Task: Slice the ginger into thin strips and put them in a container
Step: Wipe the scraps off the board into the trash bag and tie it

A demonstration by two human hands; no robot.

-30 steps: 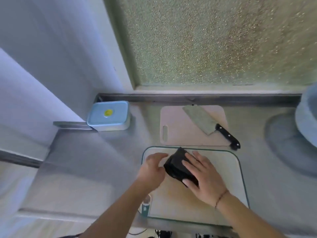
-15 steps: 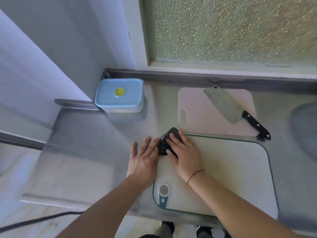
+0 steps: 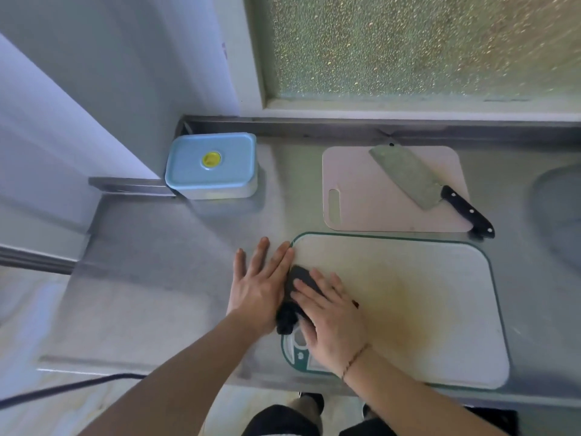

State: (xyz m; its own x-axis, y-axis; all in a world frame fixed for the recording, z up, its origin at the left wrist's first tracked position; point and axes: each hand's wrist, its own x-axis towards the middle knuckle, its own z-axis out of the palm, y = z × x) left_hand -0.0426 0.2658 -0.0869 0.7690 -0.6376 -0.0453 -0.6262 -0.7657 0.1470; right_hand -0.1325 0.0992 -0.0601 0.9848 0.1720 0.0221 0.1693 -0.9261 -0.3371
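A white cutting board (image 3: 408, 297) with a green rim lies on the steel counter in front of me. My right hand (image 3: 330, 313) lies flat on a dark cloth (image 3: 297, 284) at the board's left edge, pressing it down. My left hand (image 3: 259, 284) rests flat on the counter just left of the board, fingers spread, its side touching the cloth. A cleaver (image 3: 430, 187) with a black handle lies on a smaller pink board (image 3: 355, 196) behind. A container with a pale blue lid (image 3: 210, 163) sits at the back left. No ginger is visible.
The steel counter (image 3: 176, 247) stretches left of the boards to a front edge. A frosted window (image 3: 408, 45) and a wall stand behind. A round grey object (image 3: 559, 215) sits at the far right. A dark cable (image 3: 63, 388) runs below the counter's front edge.
The cloth under my right hand has slid from the board's top left corner down its left edge toward me. My left hand stays flat on the counter beside it. The view shifted.
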